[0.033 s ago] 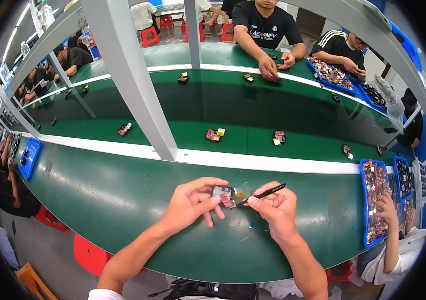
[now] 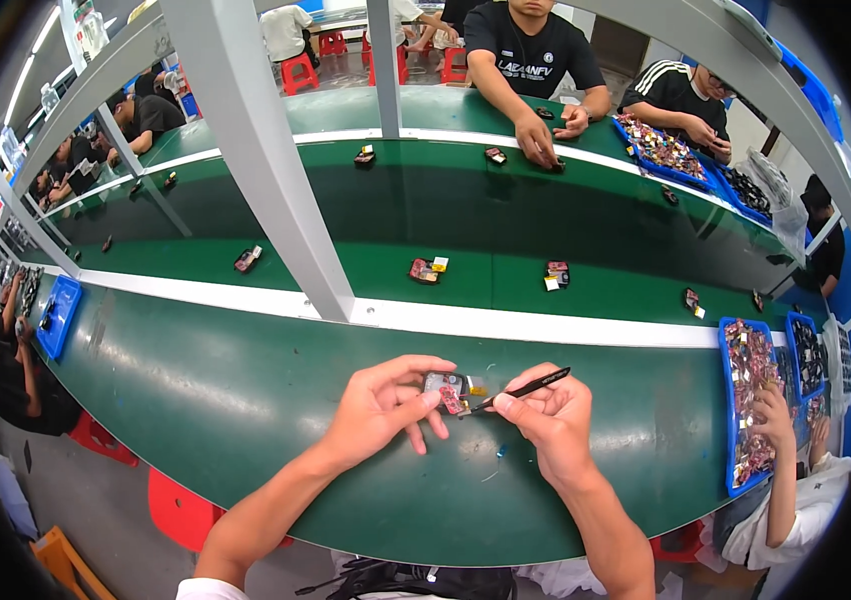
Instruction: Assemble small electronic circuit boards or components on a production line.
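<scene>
Blue trays (image 2: pixel 754 400) of small parts flank the green conveyor belt (image 2: pixel 246 380).

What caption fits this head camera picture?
Left hand steadies a small electronic part while the right hand works black tweezers over a green bench.

Both bare forearms are extended from the near edge toward the middle, converging. The left hand (image 2: pixel 381 405) is held palm down, its thumb and fingers pinched together at their tips, the other fingers spread downward. The right hand (image 2: pixel 551 415) is curled into a loose fist just right of it, thumb and forefinger pressed together.
</scene>
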